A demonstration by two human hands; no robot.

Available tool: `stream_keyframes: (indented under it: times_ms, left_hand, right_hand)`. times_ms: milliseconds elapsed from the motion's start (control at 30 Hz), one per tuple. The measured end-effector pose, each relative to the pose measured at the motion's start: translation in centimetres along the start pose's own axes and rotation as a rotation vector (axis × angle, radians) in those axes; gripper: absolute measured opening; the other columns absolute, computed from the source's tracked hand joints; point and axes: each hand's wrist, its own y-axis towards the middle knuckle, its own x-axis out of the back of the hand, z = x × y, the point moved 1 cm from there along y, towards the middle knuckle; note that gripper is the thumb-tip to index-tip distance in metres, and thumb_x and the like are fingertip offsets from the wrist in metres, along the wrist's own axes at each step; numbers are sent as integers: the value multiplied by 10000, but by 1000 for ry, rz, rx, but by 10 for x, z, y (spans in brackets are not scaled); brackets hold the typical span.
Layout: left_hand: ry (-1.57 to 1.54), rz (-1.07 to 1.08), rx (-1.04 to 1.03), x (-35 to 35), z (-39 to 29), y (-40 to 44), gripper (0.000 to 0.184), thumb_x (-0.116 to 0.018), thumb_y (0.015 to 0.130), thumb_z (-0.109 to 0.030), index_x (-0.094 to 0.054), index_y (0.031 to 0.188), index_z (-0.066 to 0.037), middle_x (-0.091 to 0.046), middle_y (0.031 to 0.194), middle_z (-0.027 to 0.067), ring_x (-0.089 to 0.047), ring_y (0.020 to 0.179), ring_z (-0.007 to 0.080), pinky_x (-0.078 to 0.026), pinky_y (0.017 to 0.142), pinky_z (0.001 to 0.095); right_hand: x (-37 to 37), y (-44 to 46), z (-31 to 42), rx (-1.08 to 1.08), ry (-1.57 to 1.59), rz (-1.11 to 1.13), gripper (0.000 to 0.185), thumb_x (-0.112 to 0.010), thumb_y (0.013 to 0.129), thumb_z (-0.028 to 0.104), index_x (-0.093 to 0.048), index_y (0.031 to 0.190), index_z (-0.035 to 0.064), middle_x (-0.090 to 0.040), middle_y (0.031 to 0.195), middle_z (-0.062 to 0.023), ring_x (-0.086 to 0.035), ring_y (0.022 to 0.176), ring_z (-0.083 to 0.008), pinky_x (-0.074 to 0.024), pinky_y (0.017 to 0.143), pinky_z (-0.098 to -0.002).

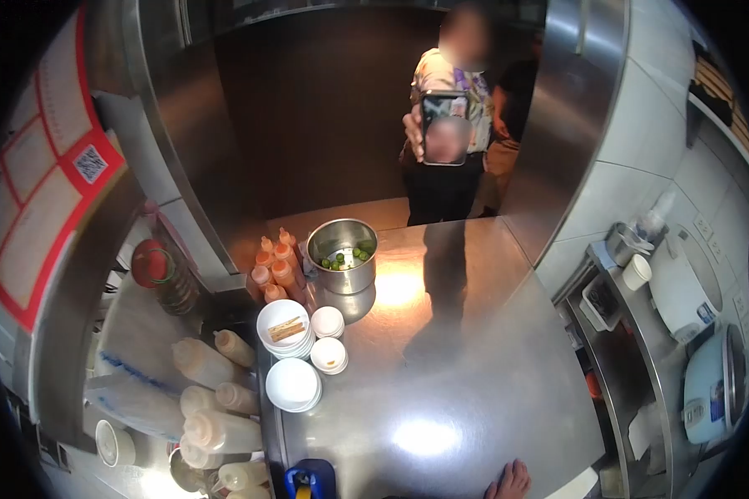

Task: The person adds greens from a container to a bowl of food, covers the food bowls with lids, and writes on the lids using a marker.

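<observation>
At the bottom edge, right of the middle, my right hand (509,481) rests on the steel counter (491,391). Its fingers lie on the metal, a little apart, and I see nothing in them. My left hand is out of view. Nearest on the counter's left is a blue container (310,478) with a yellow part, cut off by the frame. Beyond it are stacked white bowls (294,384), a second bowl stack (270,313) with wooden clips on top, and small white cups (329,355). A steel pot (342,274) holds green round fruits.
Orange sauce bottles (283,270) stand beside the pot. Pale squeeze bottles (216,432) crowd the left side. Across the counter a person (453,108) holds up a phone (446,129); another person is partly hidden behind. Shelves (632,366) with a rice cooker (711,387) line the right.
</observation>
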Motion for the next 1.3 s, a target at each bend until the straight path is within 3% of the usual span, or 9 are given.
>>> stream_keyframes:
  times_ms: [267,333,533,567,767,900,1067,1167,1300]
  left_hand:
    - [-183,-42,162,26,0,-8,533,-450,877,-400,-448,1349,-153,-411,1415,32,-376,1264,372,-260,968,643]
    - [-270,-47,167,31,2,-11,545,-413,883,-448,-484,1320,-131,-434,1392,84,-371,1265,379,-238,945,675]
    - [-250,51,95,36,16,-11,606,-508,810,-199,-358,1392,-120,-408,1384,164,-353,1288,351,-243,943,663]
    - [-258,116,182,-1,37,-14,554,-514,779,-172,-446,1319,-65,-322,1463,91,-238,1369,304,-101,1071,589]
    - [-273,130,-4,10,43,-14,538,-450,801,-203,-440,1316,-45,-261,1478,139,-221,1364,353,-130,1034,645]
    - [-477,115,-61,7,60,-15,673,-444,844,-320,-234,1424,-50,-138,1511,163,-139,1387,359,-96,1032,651]
    - [-940,-71,-109,33,104,-37,683,-475,896,-362,-216,1406,12,-87,1478,257,-125,1354,423,-117,1080,517]
    - [-916,-175,-19,30,141,-80,628,-504,891,-325,-280,1360,26,-181,1453,231,-194,1334,373,-160,1073,468]
    - [-738,216,-132,27,179,-131,571,-510,886,-322,-317,1304,16,-223,1388,223,-234,1278,367,-190,1038,462]
  right_hand:
    - [0,-4,5,-1,-14,-120,534,-541,760,201,-436,1227,-37,-374,1328,-245,-310,1261,-394,-213,1019,-547]
    - [-1,-7,6,1,-12,-158,531,-545,761,205,-442,1224,-33,-385,1325,-231,-316,1261,-383,-219,1020,-538]
    - [-11,-15,7,-2,-40,-256,497,-555,759,193,-468,1207,-3,-413,1308,-197,-343,1247,-349,-243,1015,-509]
    - [-14,-17,6,-3,-49,-273,486,-558,758,185,-475,1201,4,-418,1302,-192,-352,1240,-345,-249,1012,-503]
    - [5,-24,58,-72,451,-418,394,-562,742,90,-519,1131,44,-480,1192,-171,-413,1154,-341,-297,990,-452]
    - [46,-98,195,444,776,-442,327,-584,715,44,-561,1042,48,-533,1092,-160,-486,1060,-330,-371,929,-414]
    - [67,-216,322,1071,1062,-4,254,-614,738,-36,-592,986,14,-552,1055,-128,-539,999,-271,-429,868,-355]
    - [38,-257,348,1224,1153,276,238,-589,770,-26,-579,1005,14,-558,1013,-104,-562,965,-273,-450,828,-358]
    - [29,-276,362,1241,1125,354,225,-581,793,-12,-585,1014,31,-575,1003,-97,-577,929,-266,-463,808,-354]
